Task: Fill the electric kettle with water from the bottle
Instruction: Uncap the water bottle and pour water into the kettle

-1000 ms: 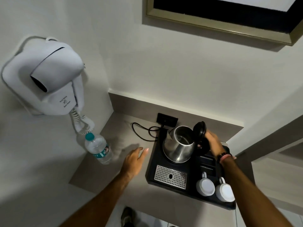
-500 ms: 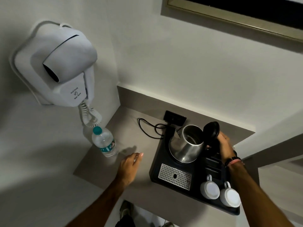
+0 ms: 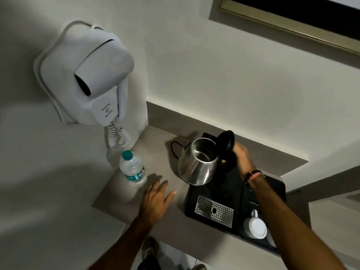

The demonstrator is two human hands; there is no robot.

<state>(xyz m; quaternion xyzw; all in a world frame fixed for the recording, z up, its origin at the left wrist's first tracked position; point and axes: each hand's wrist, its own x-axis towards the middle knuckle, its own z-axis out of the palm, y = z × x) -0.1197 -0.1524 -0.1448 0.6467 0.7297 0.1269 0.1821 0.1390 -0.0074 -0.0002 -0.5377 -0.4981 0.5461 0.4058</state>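
Observation:
A steel electric kettle (image 3: 197,164) with its black lid (image 3: 227,142) flipped up hangs tilted above the black tray (image 3: 194,199), lifted toward the left. My right hand (image 3: 241,158) grips its black handle. A clear water bottle (image 3: 133,169) with a teal cap stands upright on the grey shelf (image 3: 120,193) near the left wall. My left hand (image 3: 155,199) hovers open over the shelf, just right of the bottle and apart from it.
A white wall-mounted hair dryer (image 3: 91,78) with a coiled cord hangs above the bottle. The tray holds a perforated drip grid (image 3: 214,210) and upturned white cups (image 3: 254,227). A black cable (image 3: 175,148) runs behind the kettle. A framed mirror edge (image 3: 292,22) is top right.
My right hand has lifted the kettle off the tray and carried it left, tilted. My left hand has stayed open near the bottle. The view has shifted.

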